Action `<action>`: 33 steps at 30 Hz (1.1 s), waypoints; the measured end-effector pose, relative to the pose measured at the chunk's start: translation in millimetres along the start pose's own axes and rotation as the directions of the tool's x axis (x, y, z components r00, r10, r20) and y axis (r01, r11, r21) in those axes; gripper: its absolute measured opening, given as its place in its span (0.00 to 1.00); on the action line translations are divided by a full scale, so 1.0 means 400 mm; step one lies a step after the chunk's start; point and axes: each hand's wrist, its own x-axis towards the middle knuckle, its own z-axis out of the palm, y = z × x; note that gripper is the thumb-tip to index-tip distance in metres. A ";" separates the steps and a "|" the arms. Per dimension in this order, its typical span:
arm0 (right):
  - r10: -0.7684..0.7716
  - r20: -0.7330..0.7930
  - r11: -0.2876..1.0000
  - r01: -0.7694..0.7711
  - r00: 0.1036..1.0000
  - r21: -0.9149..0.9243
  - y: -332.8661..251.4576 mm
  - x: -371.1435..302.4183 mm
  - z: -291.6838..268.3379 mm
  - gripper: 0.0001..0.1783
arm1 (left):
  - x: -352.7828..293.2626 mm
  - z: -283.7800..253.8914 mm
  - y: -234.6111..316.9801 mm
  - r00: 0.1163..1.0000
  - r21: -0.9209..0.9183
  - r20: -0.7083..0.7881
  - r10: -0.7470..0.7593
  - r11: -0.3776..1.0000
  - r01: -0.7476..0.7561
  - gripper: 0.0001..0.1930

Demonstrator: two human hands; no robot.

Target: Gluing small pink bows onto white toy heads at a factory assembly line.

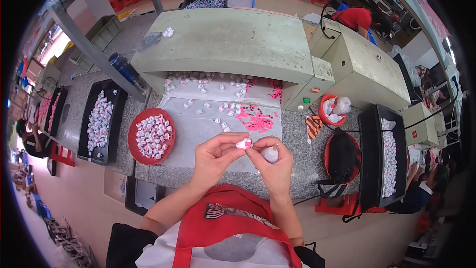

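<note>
Over the front of the work surface, my left hand (210,163) is closed on a small white figure part (242,144) with a pink spot. My right hand (276,172) meets it there, its thumb and finger at the part's right side; whether they pinch a tiny piece is too small to tell. Tucked in the right hand is a small whitish squeeze bottle (270,155) with a thin tip. Beyond my hands, many small pink pieces (258,120) and scattered white parts (228,106) lie on a grey sheet (186,141).
A red bowl (131,144) of white parts stands left, beside a black tray (82,141) of similar parts. Ahead is a greenish metal machine (233,34) with an opening. Right are a red tub (325,114), a black bag (342,156) and another black tray (369,168). People work nearby.
</note>
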 end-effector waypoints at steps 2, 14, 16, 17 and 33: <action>0.023 -0.006 0.999 -0.023 1.000 0.033 0.001 0.000 -0.004 0.07 | 0.001 0.006 0.008 1.000 -0.004 0.008 -0.023 1.000 0.023 0.16; -0.068 0.088 0.997 0.072 0.994 -0.041 0.007 0.012 0.000 0.07 | 0.003 -0.012 0.006 0.979 -0.071 -0.047 -0.197 0.979 0.193 0.14; -0.084 0.124 0.993 0.094 0.989 -0.075 0.011 0.022 -0.006 0.08 | 0.005 -0.018 0.000 0.976 -0.076 -0.053 -0.210 0.976 0.205 0.14; -0.083 0.124 0.993 0.093 0.989 -0.076 0.021 0.028 -0.013 0.08 | 0.007 -0.022 -0.003 0.970 -0.139 -0.045 -0.237 0.963 0.229 0.14; -0.161 0.262 0.971 0.105 0.952 0.215 0.043 0.014 -0.004 0.11 | -0.019 -0.041 0.021 0.982 -0.018 0.046 -0.185 0.982 0.186 0.13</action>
